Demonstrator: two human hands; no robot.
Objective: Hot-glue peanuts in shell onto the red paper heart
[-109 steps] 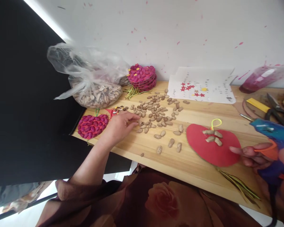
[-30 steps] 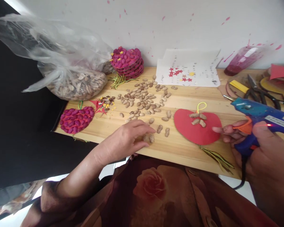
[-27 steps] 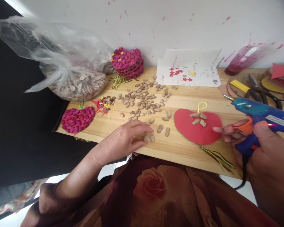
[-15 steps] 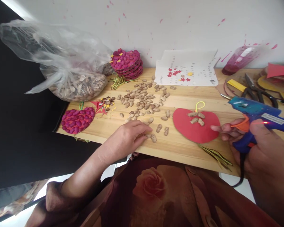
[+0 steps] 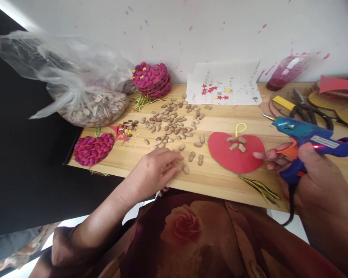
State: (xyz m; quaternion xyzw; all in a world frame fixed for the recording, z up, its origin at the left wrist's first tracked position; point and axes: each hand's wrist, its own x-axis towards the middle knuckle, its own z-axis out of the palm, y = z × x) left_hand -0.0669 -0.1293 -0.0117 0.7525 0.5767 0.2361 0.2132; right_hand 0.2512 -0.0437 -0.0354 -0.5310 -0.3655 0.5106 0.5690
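Note:
My left hand (image 5: 155, 170) is low over the table's front edge, thumb and fingers closed on a peanut that is mostly hidden. Just beyond the fingertips lies a single peanut (image 5: 186, 168). A loose spread of peanuts (image 5: 174, 119) covers the wood behind it. In my right hand (image 5: 316, 181) is a blue glue gun (image 5: 304, 133) with an orange trigger and a lit red light, its metal nozzle pointing left. Left of that hand lies a red heart-like cutout (image 5: 240, 160) with several peanuts (image 5: 236, 143) near its top, a yellow loop and a green-black tassel (image 5: 261, 189).
At left are a clear bag of shells (image 5: 95, 108) and a finished-looking purple-studded piece (image 5: 93, 150). A stack of similar pieces (image 5: 152, 81) stands behind. Paper with stars (image 5: 223, 83), a stained cup (image 5: 284, 73) and black scissors (image 5: 310, 112) line the back.
The whole view has shifted slightly. A peanut seen at my left fingertips is now hidden by them. The glue gun stays in my right hand.

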